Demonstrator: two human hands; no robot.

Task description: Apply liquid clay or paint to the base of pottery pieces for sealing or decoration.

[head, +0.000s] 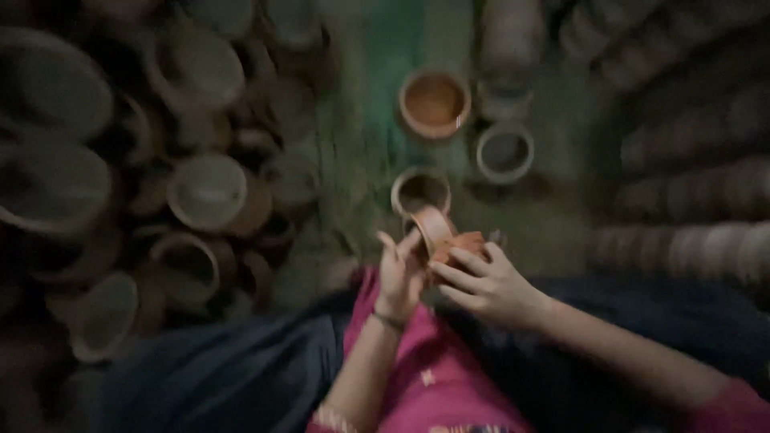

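Observation:
A small clay pot [433, 226], tilted on its side, is held between both hands above my lap. My left hand [399, 273] grips its left side with fingers curled around the rim. My right hand [481, 281] presses an orange cloth or sponge [464, 243] against the pot's right side. The frame is blurred and dim, so finer detail of the grip is unclear. My pink garment [429, 369] and dark blue cloth [241, 377] fill the lower part.
On the green floor [385, 56] ahead stand an orange-filled clay bowl [434, 103], a pale ring-shaped pot [504, 152] and a small pot [420, 191]. Many clay pots [207, 192] are heaped at left. Stacked rows of pots [690, 184] lie at right.

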